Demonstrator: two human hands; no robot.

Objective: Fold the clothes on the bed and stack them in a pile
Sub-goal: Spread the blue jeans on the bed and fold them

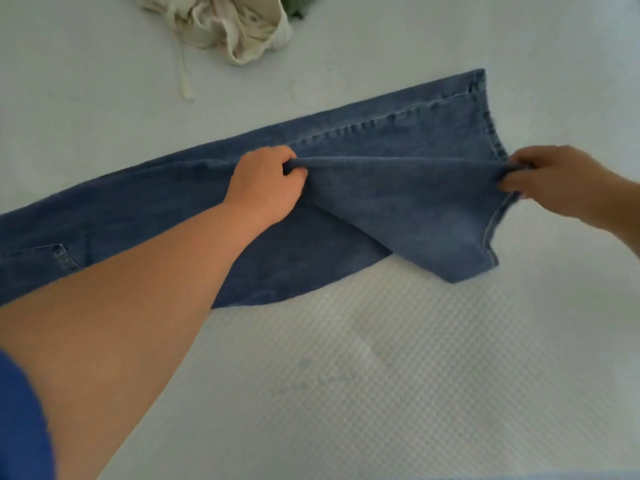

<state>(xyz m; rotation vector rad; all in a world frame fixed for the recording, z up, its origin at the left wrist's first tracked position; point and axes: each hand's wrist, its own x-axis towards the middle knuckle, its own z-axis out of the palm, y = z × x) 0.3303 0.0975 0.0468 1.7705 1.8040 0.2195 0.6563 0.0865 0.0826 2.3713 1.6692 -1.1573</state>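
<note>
A pair of blue jeans (398, 216) lies stretched across the white bed (381, 375), running from the lower left to the upper right. My left hand (266, 185) grips a raised fold of the upper leg near its middle. My right hand (550, 178) pinches the same leg at its hem on the right. The denim between my hands is lifted and pulled taut, and a corner of it hangs down toward me. The other leg lies flat underneath, its hem at the far right.
A crumpled cream garment (228, 26) with a dangling drawstring lies at the far top of the bed. A bit of green cloth (294, 6) shows beside it. Textured white mattress spreads out in front of me.
</note>
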